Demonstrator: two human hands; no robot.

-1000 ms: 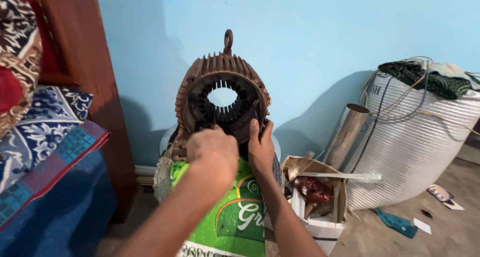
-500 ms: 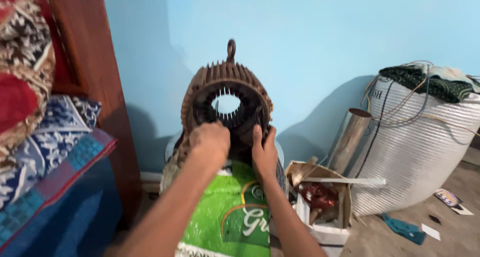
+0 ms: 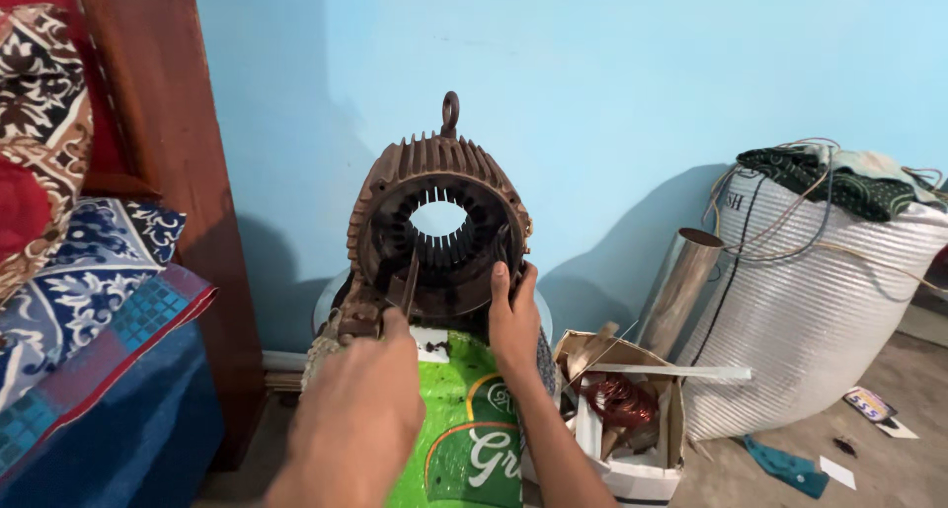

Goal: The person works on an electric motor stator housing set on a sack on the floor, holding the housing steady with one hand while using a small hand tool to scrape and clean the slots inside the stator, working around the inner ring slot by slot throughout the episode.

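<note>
Motor stator housing (image 3: 439, 227) sat upright at frame centre, rusty brown, finned, lifting eye on top, bore facing camera. Slots looked empty, light showed straight through the bore; no windings visible inside, so stripping appeared done and whatever comes after not started, as far as could be judged. Left hand (image 3: 360, 409) at lower centre was closed around a thin flat strip (image 3: 409, 283), its tip poked up into the lower slots of the bore. Right hand (image 3: 513, 315) was spread fairly wide, fingers flat against the lower right rim of the housing, steadying it, gripping nothing else. Housing rested on a stand draped with a green printed sack (image 3: 464, 439); the surface under the sack was hidden, only a pale round edge showed behind. Lower right: open cardboard box (image 3: 632, 449) with a coil of reddish copper wire (image 3: 620, 401) and a white strip laid across its top. Behind it a metal tube (image 3: 679, 286) leaned against a big white woven sack (image 3: 820, 301) with wires and dark cloth piled on top. Scraps on the floor (image 3: 869, 439) at far right. Left edge: wooden bed frame (image 3: 168, 153) and patterned bedding (image 3: 79, 271). Light blue wall (image 3: 612, 74) behind everything.
</note>
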